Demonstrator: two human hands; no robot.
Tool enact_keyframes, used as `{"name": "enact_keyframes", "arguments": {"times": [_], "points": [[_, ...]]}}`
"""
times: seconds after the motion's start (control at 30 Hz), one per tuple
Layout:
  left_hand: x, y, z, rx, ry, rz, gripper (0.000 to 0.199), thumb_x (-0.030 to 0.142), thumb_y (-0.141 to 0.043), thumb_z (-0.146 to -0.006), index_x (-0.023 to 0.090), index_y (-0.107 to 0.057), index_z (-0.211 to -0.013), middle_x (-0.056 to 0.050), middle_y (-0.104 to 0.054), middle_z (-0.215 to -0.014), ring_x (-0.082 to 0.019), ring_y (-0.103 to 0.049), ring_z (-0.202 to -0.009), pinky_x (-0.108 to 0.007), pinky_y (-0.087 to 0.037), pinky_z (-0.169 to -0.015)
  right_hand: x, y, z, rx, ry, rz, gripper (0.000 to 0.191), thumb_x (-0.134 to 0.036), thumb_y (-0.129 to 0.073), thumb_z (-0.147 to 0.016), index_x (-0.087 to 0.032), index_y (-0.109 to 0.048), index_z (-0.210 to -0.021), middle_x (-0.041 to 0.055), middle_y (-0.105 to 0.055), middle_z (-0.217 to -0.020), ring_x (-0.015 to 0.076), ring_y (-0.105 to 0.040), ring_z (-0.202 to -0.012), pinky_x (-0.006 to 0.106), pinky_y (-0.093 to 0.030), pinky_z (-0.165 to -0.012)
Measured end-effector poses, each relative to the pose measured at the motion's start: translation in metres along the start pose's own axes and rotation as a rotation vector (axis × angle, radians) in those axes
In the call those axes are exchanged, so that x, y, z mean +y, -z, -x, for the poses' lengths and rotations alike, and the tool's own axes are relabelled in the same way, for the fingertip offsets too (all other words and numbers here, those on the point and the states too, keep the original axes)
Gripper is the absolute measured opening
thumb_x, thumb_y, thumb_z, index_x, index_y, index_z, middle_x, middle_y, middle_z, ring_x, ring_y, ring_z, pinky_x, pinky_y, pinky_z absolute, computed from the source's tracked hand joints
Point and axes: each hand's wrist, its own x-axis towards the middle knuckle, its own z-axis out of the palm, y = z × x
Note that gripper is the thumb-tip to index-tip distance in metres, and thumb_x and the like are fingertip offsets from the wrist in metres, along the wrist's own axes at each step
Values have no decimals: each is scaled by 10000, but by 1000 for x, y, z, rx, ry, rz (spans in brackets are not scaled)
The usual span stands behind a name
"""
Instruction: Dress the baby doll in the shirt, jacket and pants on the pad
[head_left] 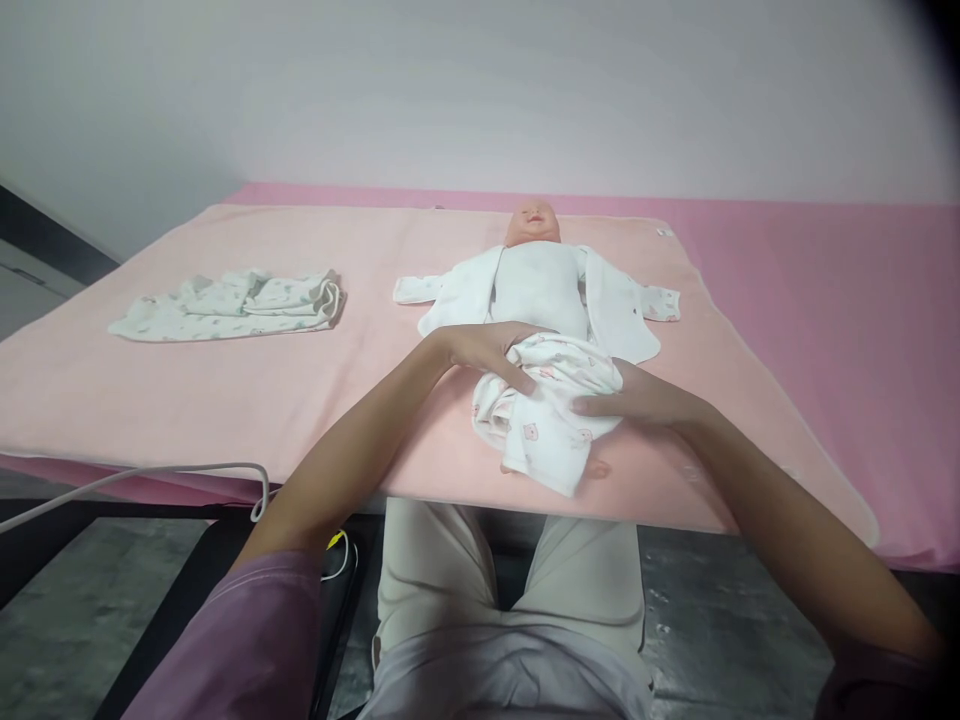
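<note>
A baby doll lies on its back with its head away from me. Its white printed jacket is spread open around a white torso. Over the doll's lower body is a bunched white baby garment with small pink animal prints, perhaps trousers. My left hand grips its upper left side, thumb on top and fingers partly behind the cloth. On the opposite side my right hand holds the same cloth, thumb in front and other fingers mostly hidden. A bit of the doll's foot shows beside the hanging cloth.
A folded white garment with green prints lies at the left on the pale pink blanket. A darker pink sheet extends beneath and to the right. One white cable crosses the front left edge. The wall stands behind.
</note>
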Motion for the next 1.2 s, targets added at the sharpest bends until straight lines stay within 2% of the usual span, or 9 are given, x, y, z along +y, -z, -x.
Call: {"name": "enact_keyframes", "arguments": {"times": [0.3,0.43,0.5,0.67,0.73,0.83,0.93,1.1,1.2], "points": [[14,-2,4,-82,201,-184,442,521,-954,-823,210,-830,-1111,-61,-850,-1176,-309,-803,-1129,-340,-644,-902,8,-5,0,48,72,-191,746,-707,-837,-959,-195,-725,-1490,136,-821,-1266,348,-779,-1182,418,-647,-947],[8,-1,5,-39,160,-129,478,531,-909,-876,223,-819,-1230,-58,-847,-1215,-297,-777,-1234,-350,-635,-1019,7,3,2,75,-6,-13,679,-677,-865,-952,-222,-764,-1446,113,-816,-1291,339,-755,-1207,441,-635,-1012],[6,0,4,-25,129,-89,518,522,-920,-866,234,-813,-1282,-53,-849,-1200,-291,-770,-1245,-364,-629,-1058,4,7,4,25,-2,59,679,-638,-891,-944,-230,-753,-1468,101,-811,-1299,329,-742,-1214,426,-631,-1016],[10,-4,1,-67,176,-146,484,533,-995,-755,196,-842,-1067,-69,-852,-1086,-305,-803,-1062,-368,-648,-877,-2,8,4,-184,25,22,742,-591,-949,-896,-195,-734,-1485,86,-820,-1150,277,-757,-1016,363,-634,-861],[14,-7,1,-64,207,-187,482,524,-1011,-727,192,-842,-1034,-67,-852,-1053,-307,-807,-1031,-369,-644,-840,-1,5,3,-136,30,10,757,-578,-953,-898,-207,-717,-1514,96,-814,-1231,291,-753,-1102,382,-634,-929],[18,-10,0,-76,192,-177,498,469,-1016,-716,209,-846,-1106,-62,-859,-1162,-310,-804,-1122,-377,-646,-923,2,3,1,2,56,-16,754,-615,-915,-932,-220,-706,-1539,116,-786,-1369,323,-717,-1267,444,-596,-1091],[17,-10,0,-60,163,-161,577,434,-1019,-698,228,-840,-1206,-62,-852,-1252,-314,-794,-1197,-379,-641,-983,5,3,0,59,57,-50,749,-684,-867,-953,-201,-730,-1510,130,-790,-1365,341,-711,-1287,481,-573,-1135],[12,-7,2,-33,186,-196,436,504,-971,-774,216,-869,-1085,-52,-867,-1128,-308,-816,-1105,-372,-648,-906,1,7,4,-10,15,-3,730,-616,-916,-927,-246,-728,-1526,96,-796,-1357,335,-708,-1307,458,-604,-1104],[9,-6,3,-15,173,-180,415,518,-963,-808,214,-880,-1078,-58,-871,-1109,-300,-823,-1070,-360,-648,-879,-4,10,7,-91,-21,57,687,-566,-961,-882,-245,-771,-1460,82,-811,-1311,323,-745,-1217,421,-645,-1007]]}}
